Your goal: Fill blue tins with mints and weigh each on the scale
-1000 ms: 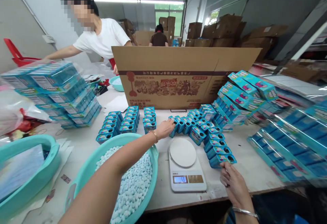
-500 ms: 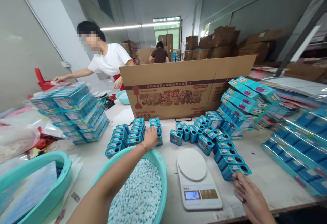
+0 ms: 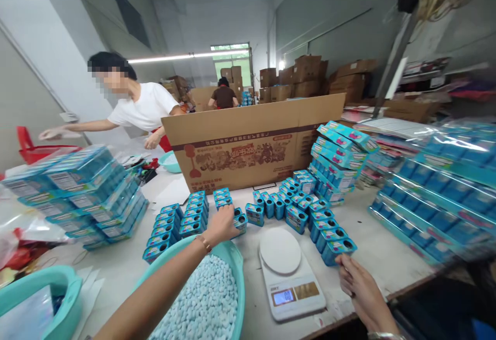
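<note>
My left hand [image 3: 221, 225] reaches over the far rim of a turquoise basin [image 3: 239, 273] full of pale blue candies [image 3: 209, 298]. Its fingers are closed on a small blue tin [image 3: 241, 220] with a dark round opening on top, at the near end of a short row of tins [image 3: 222, 195]. My right hand [image 3: 360, 288] is low on the right, fingers pinched together beside the nearest blue tin [image 3: 339, 249] of another row. What lies in that pinch is hidden. Between the hands a white kitchen scale [image 3: 281, 273] reads 0.0, its round plate bare.
Stacks of plastic-wrapped blue packs stand left [image 3: 89, 190] and right [image 3: 430, 200]. Behind the tins is a large cardboard box [image 3: 248, 143]. Another turquoise basin [image 3: 73, 298] sits at the lower left. A co-worker in a white shirt [image 3: 149, 105] reaches left; another person [image 3: 223, 94] is farther back.
The view has turned right. My left hand has closed on a tin and drawn it rightward from its row. My right hand stays pinched beside the nearest right-hand tin.
</note>
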Demonstrator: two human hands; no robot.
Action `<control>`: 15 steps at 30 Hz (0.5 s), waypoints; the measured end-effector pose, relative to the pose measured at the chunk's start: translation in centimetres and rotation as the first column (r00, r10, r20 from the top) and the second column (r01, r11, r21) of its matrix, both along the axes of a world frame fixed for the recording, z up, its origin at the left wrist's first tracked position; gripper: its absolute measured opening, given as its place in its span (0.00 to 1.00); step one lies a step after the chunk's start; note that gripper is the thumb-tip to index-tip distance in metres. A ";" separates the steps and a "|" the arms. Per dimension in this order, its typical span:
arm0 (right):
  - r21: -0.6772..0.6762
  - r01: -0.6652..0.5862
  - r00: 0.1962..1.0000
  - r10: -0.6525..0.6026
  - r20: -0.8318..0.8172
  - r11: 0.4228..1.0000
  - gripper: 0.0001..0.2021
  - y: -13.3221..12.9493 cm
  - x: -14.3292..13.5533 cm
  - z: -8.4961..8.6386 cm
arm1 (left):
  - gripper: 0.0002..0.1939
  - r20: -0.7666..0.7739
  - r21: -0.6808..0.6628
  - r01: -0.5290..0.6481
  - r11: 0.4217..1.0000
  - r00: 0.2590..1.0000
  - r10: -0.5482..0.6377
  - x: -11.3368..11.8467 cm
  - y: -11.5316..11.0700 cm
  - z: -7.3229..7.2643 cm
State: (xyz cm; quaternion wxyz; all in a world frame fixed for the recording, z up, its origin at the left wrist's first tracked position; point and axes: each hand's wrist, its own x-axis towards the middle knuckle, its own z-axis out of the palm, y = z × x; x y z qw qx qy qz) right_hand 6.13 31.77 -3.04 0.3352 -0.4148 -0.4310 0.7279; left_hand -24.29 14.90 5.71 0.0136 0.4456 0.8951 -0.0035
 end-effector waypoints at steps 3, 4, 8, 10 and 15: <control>0.018 0.020 0.999 -0.019 -0.046 1.000 0.29 -0.4 -0.6 0.5 | 0.25 0.052 0.070 0.195 0.978 0.979 -0.198 3.0 1.2 1.1; 0.018 0.025 0.997 -0.024 -0.067 1.000 0.28 -0.6 -0.9 0.7 | 0.26 0.075 0.085 0.254 0.964 0.963 -0.260 4.1 1.9 1.3; -0.031 0.014 0.986 -0.019 -0.167 0.999 0.26 -1.0 -1.8 1.6 | 0.28 0.129 0.081 0.396 0.915 0.906 -0.404 7.9 4.8 0.6; -0.067 0.004 0.976 -0.019 -0.218 0.998 0.24 -1.0 -1.7 1.7 | 0.31 0.135 0.057 0.434 0.899 0.889 -0.437 8.9 6.0 -0.1; -0.130 0.025 0.963 -0.059 -0.262 0.991 0.20 -0.3 -0.3 1.7 | 0.34 0.163 0.064 0.485 0.872 0.857 -0.488 9.1 6.3 -2.0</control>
